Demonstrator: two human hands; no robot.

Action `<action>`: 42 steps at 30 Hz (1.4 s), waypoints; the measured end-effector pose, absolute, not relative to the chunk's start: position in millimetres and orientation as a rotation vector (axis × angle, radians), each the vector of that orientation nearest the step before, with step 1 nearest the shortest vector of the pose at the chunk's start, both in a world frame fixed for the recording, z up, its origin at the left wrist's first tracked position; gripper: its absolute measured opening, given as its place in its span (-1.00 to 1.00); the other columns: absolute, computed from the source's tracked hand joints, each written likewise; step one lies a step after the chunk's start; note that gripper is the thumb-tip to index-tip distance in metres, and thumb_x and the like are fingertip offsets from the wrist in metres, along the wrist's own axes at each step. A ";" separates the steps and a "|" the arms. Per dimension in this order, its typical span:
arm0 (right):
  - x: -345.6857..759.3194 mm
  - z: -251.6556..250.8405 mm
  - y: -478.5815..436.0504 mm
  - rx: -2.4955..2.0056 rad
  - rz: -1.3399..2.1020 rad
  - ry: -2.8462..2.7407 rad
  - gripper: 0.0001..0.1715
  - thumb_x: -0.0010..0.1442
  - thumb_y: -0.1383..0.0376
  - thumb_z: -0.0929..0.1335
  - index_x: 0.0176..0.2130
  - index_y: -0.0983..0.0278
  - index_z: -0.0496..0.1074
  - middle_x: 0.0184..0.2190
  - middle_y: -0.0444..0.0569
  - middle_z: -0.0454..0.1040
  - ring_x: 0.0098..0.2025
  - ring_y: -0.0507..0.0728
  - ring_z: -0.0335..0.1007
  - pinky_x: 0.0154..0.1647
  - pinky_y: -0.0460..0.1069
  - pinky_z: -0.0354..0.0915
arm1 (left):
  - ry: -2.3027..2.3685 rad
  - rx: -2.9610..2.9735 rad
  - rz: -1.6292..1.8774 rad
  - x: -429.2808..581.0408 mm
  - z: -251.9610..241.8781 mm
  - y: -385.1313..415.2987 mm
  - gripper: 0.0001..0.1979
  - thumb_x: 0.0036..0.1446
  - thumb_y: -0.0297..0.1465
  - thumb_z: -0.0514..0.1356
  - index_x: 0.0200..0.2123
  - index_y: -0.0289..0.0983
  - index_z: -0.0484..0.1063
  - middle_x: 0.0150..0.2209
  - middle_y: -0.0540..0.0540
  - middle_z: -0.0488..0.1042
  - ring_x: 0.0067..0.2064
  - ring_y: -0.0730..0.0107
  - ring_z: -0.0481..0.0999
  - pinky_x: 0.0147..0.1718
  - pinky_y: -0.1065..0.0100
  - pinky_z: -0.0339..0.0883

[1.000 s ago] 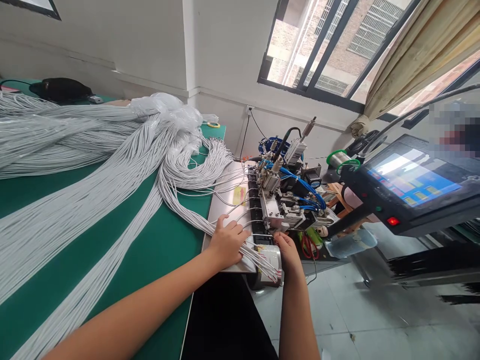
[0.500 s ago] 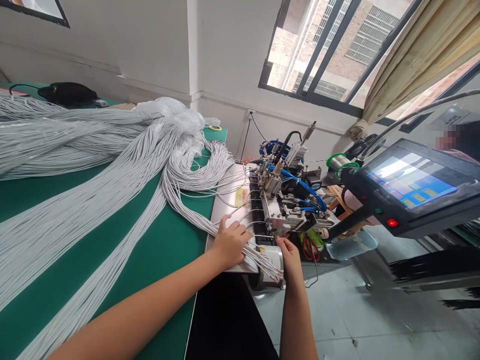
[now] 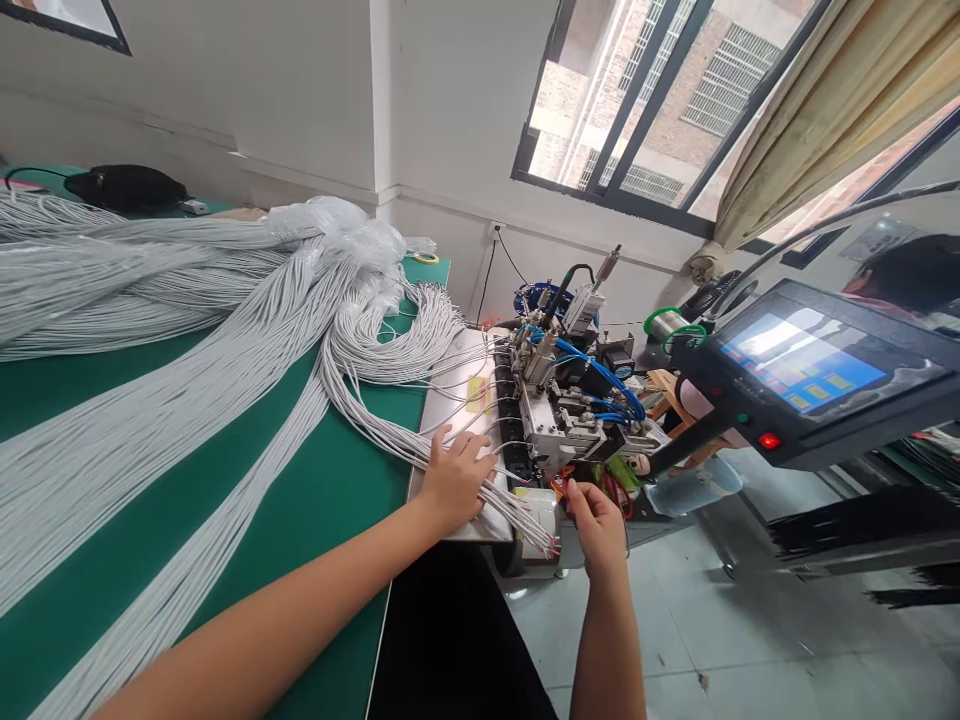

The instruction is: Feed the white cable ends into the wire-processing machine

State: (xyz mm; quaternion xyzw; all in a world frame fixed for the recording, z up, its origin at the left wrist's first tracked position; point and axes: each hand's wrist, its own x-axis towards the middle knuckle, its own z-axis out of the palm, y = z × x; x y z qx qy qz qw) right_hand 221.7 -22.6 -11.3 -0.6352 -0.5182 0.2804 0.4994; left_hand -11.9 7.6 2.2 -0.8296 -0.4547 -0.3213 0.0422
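My left hand lies on the metal plate, its fingers curled over a bundle of white cables. Their stripped ends, with small red tips, stick out to the right over a pale cylindrical part at the plate's front. My right hand is pinched closed just right of that part, beside the near end of the machine. Whatever is between its fingertips is too small to make out. Several single cables run across the plate into the machine's black row of holders.
Large bundles of white cables cover the green table at left. A control screen on an arm stands at right, with a solder wire spool behind it. Red-handled scissors and a clear plastic tub sit beyond my right hand.
My right hand has moved slightly right and down, away from the machine's black holders. My left hand stays on the cable bundle. The whole view has shifted a little.
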 end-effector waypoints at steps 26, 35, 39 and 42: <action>183.1 33.8 -43.0 -1.387 0.754 -1.677 -0.72 0.14 0.10 0.38 -0.32 0.28 0.48 -0.49 -0.07 0.45 -0.51 0.07 0.26 -0.51 -0.09 0.17 | -0.995 -2.641 -1.154 -19.0 -0.8 10.2 -0.68 0.04 -0.55 0.08 -0.13 -0.19 0.43 -0.21 -0.04 0.53 -0.24 0.36 0.46 -0.05 0.13 -0.07; 176.0 28.2 -38.3 -1.333 0.790 -1.714 -0.71 0.20 0.10 0.34 -0.31 0.29 0.48 -0.45 -0.05 0.50 -0.44 0.08 0.38 -0.42 -0.09 0.27 | -0.976 -2.658 -1.124 -19.5 -7.2 12.5 -0.64 0.01 -0.55 0.12 -0.10 -0.18 0.42 -0.21 -0.02 0.53 -0.21 0.37 0.47 -0.04 0.13 -0.07; 175.8 25.3 -38.0 -1.331 0.771 -1.711 -0.72 0.20 0.12 0.34 -0.29 0.28 0.48 -0.46 -0.06 0.50 -0.45 0.08 0.37 -0.42 -0.09 0.27 | -0.981 -2.661 -1.106 -19.4 -8.5 13.1 -0.62 -0.01 -0.56 0.11 -0.09 -0.19 0.42 -0.20 -0.03 0.53 -0.21 0.36 0.48 -0.03 0.12 -0.07; 176.4 23.1 -37.7 -1.336 0.770 -1.702 -0.72 0.20 0.11 0.34 -0.28 0.29 0.47 -0.46 -0.06 0.50 -0.44 0.08 0.39 -0.43 -0.09 0.27 | -0.987 -2.668 -1.098 -19.1 -8.1 12.9 -0.62 -0.01 -0.56 0.10 -0.09 -0.19 0.42 -0.20 -0.04 0.53 -0.21 0.36 0.48 -0.03 0.12 -0.07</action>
